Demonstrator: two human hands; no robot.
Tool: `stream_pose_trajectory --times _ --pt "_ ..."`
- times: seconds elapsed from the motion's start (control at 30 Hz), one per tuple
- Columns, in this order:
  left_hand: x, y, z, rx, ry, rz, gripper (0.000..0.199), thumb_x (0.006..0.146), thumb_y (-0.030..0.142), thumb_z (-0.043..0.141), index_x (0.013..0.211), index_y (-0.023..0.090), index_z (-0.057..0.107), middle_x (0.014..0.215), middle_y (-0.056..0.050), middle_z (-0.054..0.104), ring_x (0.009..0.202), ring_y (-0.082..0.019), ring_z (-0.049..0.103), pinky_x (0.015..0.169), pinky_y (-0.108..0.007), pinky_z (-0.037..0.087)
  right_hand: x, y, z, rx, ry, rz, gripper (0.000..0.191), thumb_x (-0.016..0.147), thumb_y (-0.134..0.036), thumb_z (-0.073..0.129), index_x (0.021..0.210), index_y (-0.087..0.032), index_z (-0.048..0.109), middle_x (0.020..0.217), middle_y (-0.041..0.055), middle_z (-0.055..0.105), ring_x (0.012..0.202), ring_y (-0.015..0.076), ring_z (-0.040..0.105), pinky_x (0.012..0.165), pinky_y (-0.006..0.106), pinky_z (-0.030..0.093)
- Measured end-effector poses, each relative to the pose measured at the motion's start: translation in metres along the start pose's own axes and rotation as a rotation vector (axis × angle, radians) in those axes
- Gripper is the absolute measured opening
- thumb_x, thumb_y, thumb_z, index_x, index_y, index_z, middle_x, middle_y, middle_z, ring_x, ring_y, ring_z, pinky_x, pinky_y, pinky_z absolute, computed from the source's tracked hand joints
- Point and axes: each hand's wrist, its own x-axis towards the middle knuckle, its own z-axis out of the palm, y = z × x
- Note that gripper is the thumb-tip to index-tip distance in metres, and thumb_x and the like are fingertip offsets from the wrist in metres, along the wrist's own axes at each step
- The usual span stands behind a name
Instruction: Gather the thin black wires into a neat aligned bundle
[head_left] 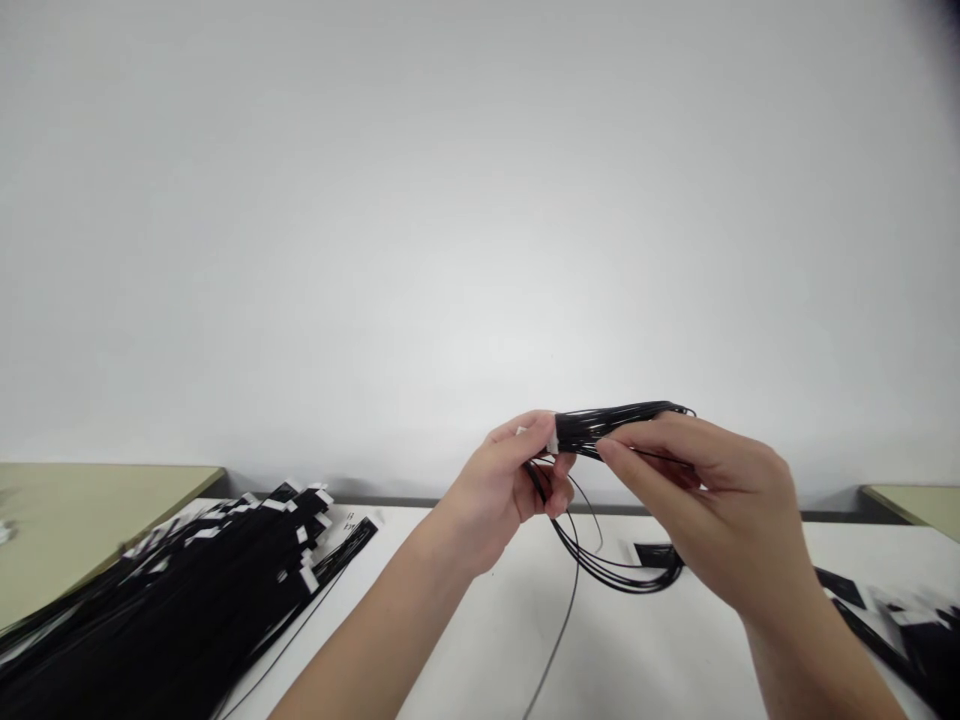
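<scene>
Above the white table, my left hand (pixel 517 475) pinches a bundle of thin black wires (pixel 611 425) at its left end, where a small white label or tape shows under the thumb. My right hand (pixel 705 480) is closed, thumb and forefinger together, on the wires a little to the right. Part of the bundle lies hidden behind its fingers. Below, a loop of black wires (pixel 626 580) curves down between both hands. One loose strand (pixel 566 620) drops from the left hand toward the table's front.
A large pile of black wire bundles (pixel 195 600) with white labels covers the left of the white table (pixel 600 660). More labelled black bundles (pixel 919 625) lie at the right. A yellowish surface (pixel 97 510) stands at the left; a plain white wall (pixel 480 250) rises behind.
</scene>
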Motion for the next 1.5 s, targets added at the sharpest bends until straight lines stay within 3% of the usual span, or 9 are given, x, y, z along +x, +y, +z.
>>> stream_pose_trajectory --times 0.9,0.97,1.03,1.13,1.2,1.3,1.37,1.43,1.5 --pt "0.000 -0.002 0.002 0.039 0.052 -0.002 0.031 0.090 0.044 0.049 0.076 0.017 0.051 0.075 0.002 0.045 0.052 -0.006 0.048 0.053 -0.021 0.035 0.003 0.001 0.001 0.042 -0.101 0.091 0.012 0.082 -0.023 0.062 0.072 -0.023 0.068 0.062 -0.0003 0.057 0.054 0.0119 0.044 0.047 0.026 0.034" --pt "-0.001 0.000 0.002 0.015 0.055 0.005 0.030 0.089 0.044 0.050 0.076 0.017 0.052 0.075 0.001 0.046 0.052 -0.006 0.048 0.053 -0.021 0.036 0.004 0.004 0.002 0.102 -0.026 0.062 0.007 0.081 -0.024 0.065 0.076 -0.024 0.069 0.067 0.0000 0.059 0.059 0.0128 0.048 0.052 0.026 0.039" --pt "-0.001 0.002 0.001 -0.041 0.078 0.024 0.029 0.089 0.044 0.052 0.076 0.017 0.052 0.076 0.001 0.048 0.052 -0.006 0.048 0.053 -0.021 0.037 0.006 0.009 0.004 0.196 0.167 0.062 0.005 0.083 -0.026 0.064 0.085 -0.024 0.068 0.077 0.0013 0.061 0.068 0.0144 0.053 0.061 0.028 0.044" --pt "-0.001 0.003 0.000 -0.178 0.123 0.035 0.027 0.088 0.044 0.053 0.080 0.019 0.053 0.076 0.002 0.049 0.052 -0.006 0.049 0.053 -0.021 0.039 0.009 0.023 0.004 0.337 0.381 0.185 0.014 0.087 -0.032 0.059 0.096 -0.024 0.065 0.086 0.0022 0.061 0.074 0.0150 0.057 0.069 0.030 0.048" --pt "-0.001 0.005 -0.001 -0.272 0.132 0.024 0.024 0.088 0.043 0.055 0.085 0.019 0.055 0.075 0.003 0.050 0.050 -0.006 0.049 0.051 -0.021 0.039 0.010 0.031 0.003 0.349 0.193 0.283 0.015 0.088 -0.033 0.057 0.097 -0.023 0.063 0.086 0.0017 0.061 0.076 0.0151 0.058 0.070 0.030 0.049" --pt "-0.002 0.008 -0.003 -0.385 0.112 0.012 0.019 0.088 0.040 0.056 0.089 0.020 0.057 0.074 0.004 0.053 0.048 -0.005 0.049 0.048 -0.019 0.038 0.011 0.033 0.003 0.307 -0.384 0.340 0.014 0.088 -0.032 0.056 0.096 -0.021 0.061 0.085 0.0029 0.062 0.079 0.0171 0.058 0.068 0.029 0.048" --pt "-0.003 0.011 -0.004 -0.419 0.102 0.019 0.019 0.088 0.039 0.056 0.089 0.020 0.059 0.073 0.004 0.055 0.048 -0.006 0.050 0.047 -0.018 0.038 0.011 0.028 0.003 0.312 -0.624 0.377 0.016 0.090 -0.032 0.054 0.098 -0.020 0.060 0.076 0.0018 0.061 0.068 0.0151 0.056 0.058 0.026 0.045" --pt "-0.004 0.013 -0.003 -0.415 0.113 0.031 0.020 0.088 0.040 0.056 0.088 0.020 0.060 0.072 0.004 0.057 0.047 -0.006 0.051 0.046 -0.018 0.039 0.011 0.020 0.001 0.334 -0.652 0.433 0.020 0.092 -0.035 0.051 0.102 -0.020 0.060 0.065 -0.0014 0.055 0.054 0.0103 0.048 0.047 0.023 0.037" --pt "-0.004 0.014 -0.003 -0.373 0.148 0.052 0.021 0.088 0.041 0.056 0.088 0.020 0.061 0.075 0.003 0.060 0.048 -0.007 0.053 0.046 -0.019 0.041 0.010 0.015 -0.004 0.351 -0.546 0.479 0.025 0.091 -0.039 0.052 0.107 -0.021 0.059 0.060 -0.0036 0.051 0.045 0.0072 0.038 0.040 0.020 0.029"
